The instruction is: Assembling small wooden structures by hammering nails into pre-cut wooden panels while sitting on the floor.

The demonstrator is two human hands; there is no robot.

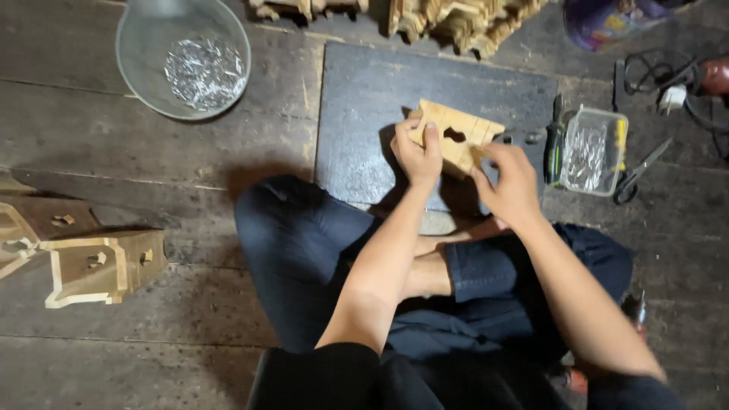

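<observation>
Here, both hands are closed on one small wooden piece [456, 138], a pale, flat block with a dark cut-out slot in its face and a notched far edge. The left hand [418, 156] grips its left end, thumb pressed on the top face and fingers curled beneath. The right hand [510, 182] pinches its near right corner between thumb and fingertips. The piece is held tilted just above a dark rectangular board [364, 114] that lies on the plank floor [114, 349], directly beyond the person's crossed legs in dark trousers [304, 243].

To the right of the board, just beside its edge, lies a green-handled tool [555, 144], and next to that stands a clear plastic box [594, 150] of shiny metal bits. A pair of scissors [642, 171] lies further right, near a black cable with a white plug [672, 97].

At the far left sits a round glass bowl [144, 53] holding a heap of silvery metal bits. At the near left, well apart from the hands, rest assembled wooden pieces [99, 266] with similar cut-outs. Along the far edge lies a pile of more wooden parts [456, 19].
</observation>
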